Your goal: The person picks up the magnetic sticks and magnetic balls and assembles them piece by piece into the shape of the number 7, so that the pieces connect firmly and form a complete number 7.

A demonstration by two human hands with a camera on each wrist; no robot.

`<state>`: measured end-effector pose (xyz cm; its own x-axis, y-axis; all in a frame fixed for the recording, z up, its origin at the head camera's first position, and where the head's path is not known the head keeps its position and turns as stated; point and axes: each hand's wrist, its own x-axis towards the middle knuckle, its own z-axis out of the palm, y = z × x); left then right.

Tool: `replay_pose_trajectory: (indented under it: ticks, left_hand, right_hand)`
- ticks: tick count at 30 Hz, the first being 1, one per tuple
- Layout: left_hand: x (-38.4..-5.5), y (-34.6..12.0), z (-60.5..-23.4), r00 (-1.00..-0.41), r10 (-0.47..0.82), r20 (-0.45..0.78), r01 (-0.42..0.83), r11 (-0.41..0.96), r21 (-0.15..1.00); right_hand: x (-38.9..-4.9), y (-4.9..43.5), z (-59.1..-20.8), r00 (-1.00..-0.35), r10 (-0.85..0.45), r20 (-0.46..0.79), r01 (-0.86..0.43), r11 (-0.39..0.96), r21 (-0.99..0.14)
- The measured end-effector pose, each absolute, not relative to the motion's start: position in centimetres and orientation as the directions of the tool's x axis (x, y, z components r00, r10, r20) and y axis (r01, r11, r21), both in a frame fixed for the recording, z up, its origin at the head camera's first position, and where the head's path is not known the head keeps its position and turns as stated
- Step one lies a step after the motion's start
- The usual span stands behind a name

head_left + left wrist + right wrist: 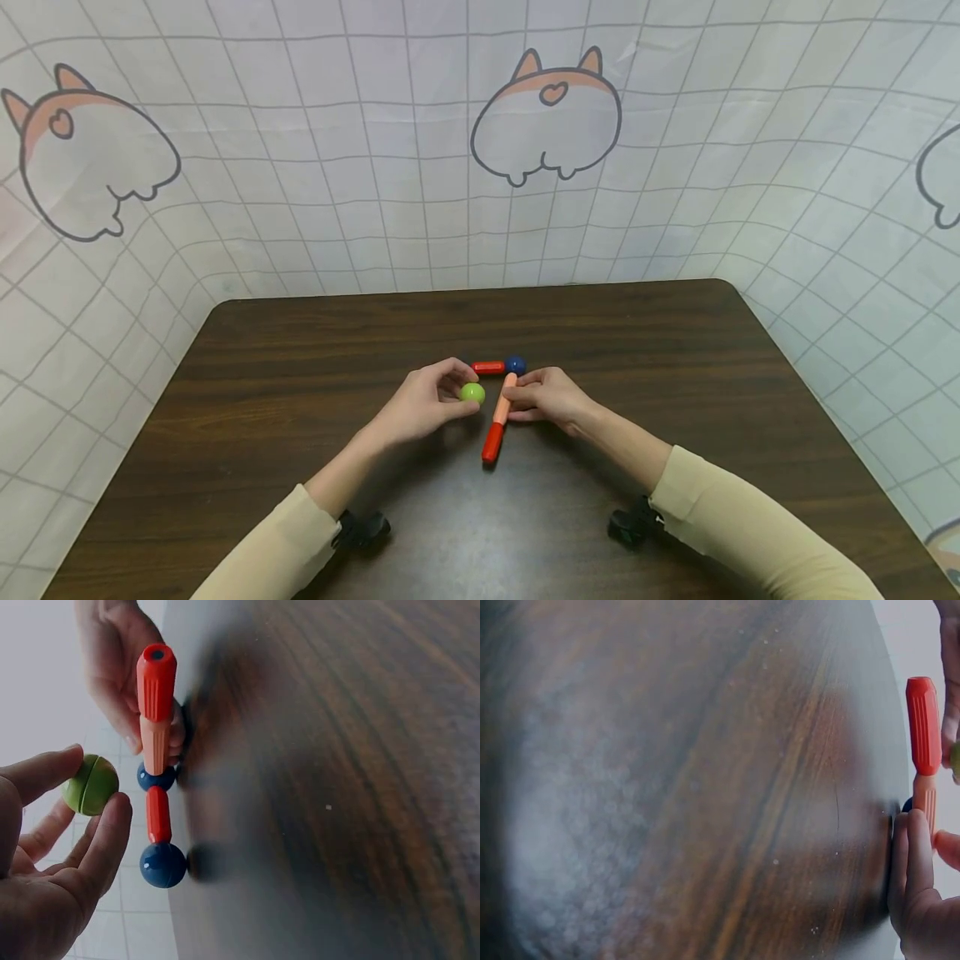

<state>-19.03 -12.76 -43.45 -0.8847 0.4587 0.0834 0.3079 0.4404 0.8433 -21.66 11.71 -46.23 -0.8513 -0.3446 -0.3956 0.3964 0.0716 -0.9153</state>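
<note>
My left hand [427,402] pinches a green ball [472,393] between thumb and fingertips, off the table; a seam runs round the ball [91,785] in the left wrist view. My right hand [557,397] grips a peach rod [506,398], with a red rod [492,445] joined end to end at its near end. The red rod's free end shows a dark round tip in the left wrist view. Beyond lies another red rod [488,367] between a blue ball [515,365] and a second blue ball [163,864]. Whether the peach rod touches the nearer-right ball, I cannot tell.
Everything is on a dark wood-grain table [300,350] with rounded far corners. A white gridded curtain [375,167] with cartoon animal drawings surrounds its back and sides. Black wrist devices [363,530] sit under both sleeves.
</note>
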Motion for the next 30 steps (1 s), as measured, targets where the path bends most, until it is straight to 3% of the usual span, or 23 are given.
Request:
replay_pose_trajectory:
  ticks: [30]
  left_hand:
    - [-15.3,-14.1,-44.7,-0.833,0.551,-0.041,0.254,0.448,0.857]
  right_hand:
    - [-21.6,11.6,-46.2,-0.851,-0.349,-0.392,0.399,0.056,-0.915]
